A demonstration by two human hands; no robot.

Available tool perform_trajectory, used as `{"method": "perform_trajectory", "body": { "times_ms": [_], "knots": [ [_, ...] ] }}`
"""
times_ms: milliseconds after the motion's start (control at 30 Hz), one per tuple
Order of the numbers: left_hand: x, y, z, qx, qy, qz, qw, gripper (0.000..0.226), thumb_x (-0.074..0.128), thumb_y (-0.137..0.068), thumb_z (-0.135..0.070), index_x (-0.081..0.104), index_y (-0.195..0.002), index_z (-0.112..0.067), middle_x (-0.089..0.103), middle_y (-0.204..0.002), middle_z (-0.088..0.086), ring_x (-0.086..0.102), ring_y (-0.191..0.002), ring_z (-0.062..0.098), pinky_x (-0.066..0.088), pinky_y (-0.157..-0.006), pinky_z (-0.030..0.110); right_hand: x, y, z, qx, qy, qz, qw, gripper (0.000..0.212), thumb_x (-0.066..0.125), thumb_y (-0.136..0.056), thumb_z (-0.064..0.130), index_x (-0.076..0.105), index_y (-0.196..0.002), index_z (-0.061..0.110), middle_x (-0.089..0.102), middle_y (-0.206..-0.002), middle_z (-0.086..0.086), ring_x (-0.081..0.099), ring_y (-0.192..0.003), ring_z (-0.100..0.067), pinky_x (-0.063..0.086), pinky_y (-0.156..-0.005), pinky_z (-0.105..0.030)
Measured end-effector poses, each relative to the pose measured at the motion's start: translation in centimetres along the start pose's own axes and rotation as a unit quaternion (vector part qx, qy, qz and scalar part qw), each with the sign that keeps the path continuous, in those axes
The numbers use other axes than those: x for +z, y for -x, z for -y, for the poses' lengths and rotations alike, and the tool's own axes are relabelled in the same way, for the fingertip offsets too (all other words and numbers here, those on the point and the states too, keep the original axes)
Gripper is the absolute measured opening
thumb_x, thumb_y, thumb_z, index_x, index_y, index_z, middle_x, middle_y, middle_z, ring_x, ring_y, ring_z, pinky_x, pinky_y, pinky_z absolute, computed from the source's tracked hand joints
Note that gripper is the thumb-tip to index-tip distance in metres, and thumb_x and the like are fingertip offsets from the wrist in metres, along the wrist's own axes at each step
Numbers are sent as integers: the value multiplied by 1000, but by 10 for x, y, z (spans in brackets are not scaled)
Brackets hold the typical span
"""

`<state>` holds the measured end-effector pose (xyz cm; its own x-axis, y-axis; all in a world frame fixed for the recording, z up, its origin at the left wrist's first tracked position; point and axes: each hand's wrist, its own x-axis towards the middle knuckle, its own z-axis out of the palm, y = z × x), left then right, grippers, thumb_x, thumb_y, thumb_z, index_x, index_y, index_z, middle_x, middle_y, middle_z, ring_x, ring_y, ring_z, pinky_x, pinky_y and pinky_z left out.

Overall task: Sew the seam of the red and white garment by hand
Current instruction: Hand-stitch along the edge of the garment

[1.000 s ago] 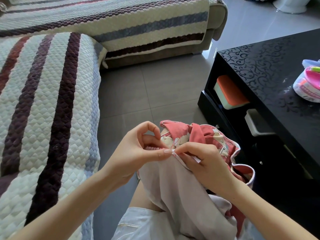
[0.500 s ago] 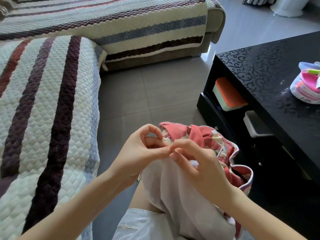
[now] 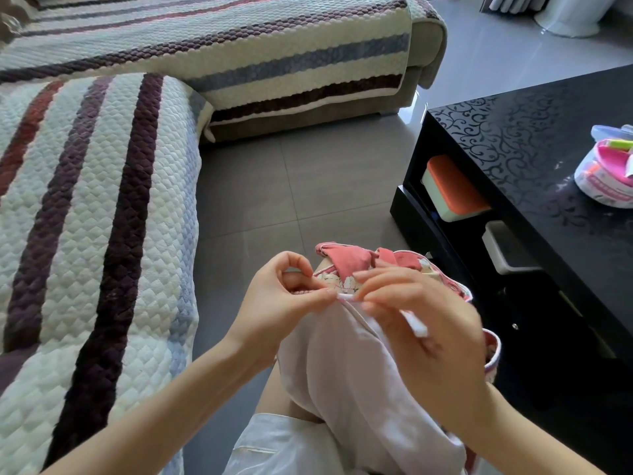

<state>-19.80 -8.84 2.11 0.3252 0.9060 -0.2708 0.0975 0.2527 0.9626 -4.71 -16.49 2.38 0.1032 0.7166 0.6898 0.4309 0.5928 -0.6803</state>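
Note:
The red and white garment [image 3: 346, 365] drapes over my lap, its pale lining facing up and its red printed side [image 3: 349, 265] bunched at the far end. My left hand [image 3: 277, 303] pinches the seam edge between thumb and forefinger at the top of the fold. My right hand [image 3: 428, 334] hovers just right of that spot, fingers spread and motion-blurred, thumb and forefinger pinched together close to the seam. A needle or thread is too small to make out.
A striped quilted sofa cover [image 3: 85, 217] lies at my left, with another sofa section [image 3: 239, 63] behind. A black glossy table [image 3: 534, 159] stands at the right, bearing a pink and white container [image 3: 609, 176]; an orange-lidded box [image 3: 452, 190] sits on its shelf. Grey tile floor [image 3: 291, 186] lies between.
My right hand has lifted off the fabric and drawn up and right, its fingers spreading. My left hand keeps its pinch on the seam.

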Motion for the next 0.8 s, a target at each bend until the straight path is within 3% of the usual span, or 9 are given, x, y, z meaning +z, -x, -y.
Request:
{"method": "perform_trajectory", "body": {
  "times_ms": [67,167,233,333,400,467,567,667,800],
  "knots": [
    [-2,-1,0,-20,24,15,999,37,82,-66,0,51,-83,-11,73,-75,10,64,-66,14,49,-67,24,-8,-9,4,108,-117,-14,987,11,50,-97,7,53,-86,9,72,-84,-10,70,-92,-22,50,-87,-29],
    [-5,-1,-2,-36,75,35,996,33,77,-62,-8,51,-81,-14,73,-77,10,66,-69,15,48,-61,18,-19,-23,2,267,-250,-56,929,15,43,-98,14,42,-85,5,63,-65,-8,63,-60,-26,51,-60,-35],
    [-7,-1,-4,-42,98,46,993,32,75,-61,-7,51,-82,-13,73,-77,10,67,-69,16,49,-60,16,-27,-27,-5,338,-266,-85,899,18,41,-101,12,42,-83,6,46,-56,-4,45,-45,-18,39,-44,-28],
    [-7,1,-7,-36,108,62,992,32,74,-61,-5,50,-82,-12,73,-75,10,68,-68,16,50,-59,16,-28,-26,-19,357,-190,-25,914,16,42,-99,3,49,-85,5,35,-51,2,31,-43,-6,27,-42,-18],
    [-7,1,-10,-29,109,72,991,32,73,-62,-4,50,-82,-11,72,-75,11,68,-67,17,50,-59,17,-23,-24,-23,340,-136,62,928,7,51,-94,12,57,-91,10,38,-53,-6,34,-47,-9,30,-46,-20],
    [-7,1,-12,-25,109,84,990,31,75,-62,-4,51,-81,-12,72,-77,13,68,-68,19,50,-60,19,-17,-23,-26,332,-113,142,926,16,55,-87,22,60,-103,18,39,-57,-9,35,-52,-12,30,-50,-23],
    [-8,-1,-15,-19,100,97,990,32,77,-63,-6,52,-82,-12,71,-79,15,68,-70,22,52,-63,22,-11,-25,-31,345,-113,210,908,26,66,-89,23,60,-114,18,35,-54,9,31,-51,-3,30,-50,-14],
    [-8,-1,-16,-15,91,101,991,31,76,-65,-5,51,-84,-10,72,-80,15,68,-70,22,52,-65,23,-9,-27,-33,337,-94,244,904,3,66,-87,22,69,-89,22,41,-54,13,36,-52,-2,30,-51,-14],
    [-10,-4,-15,-7,74,87,993,28,75,-65,-7,54,-84,-12,70,-78,11,64,-71,21,52,-66,22,-17,-37,-32,410,-136,237,870,18,66,-84,20,63,-67,14,44,-56,5,33,-49,-5,28,-47,-14]
  ]
}}
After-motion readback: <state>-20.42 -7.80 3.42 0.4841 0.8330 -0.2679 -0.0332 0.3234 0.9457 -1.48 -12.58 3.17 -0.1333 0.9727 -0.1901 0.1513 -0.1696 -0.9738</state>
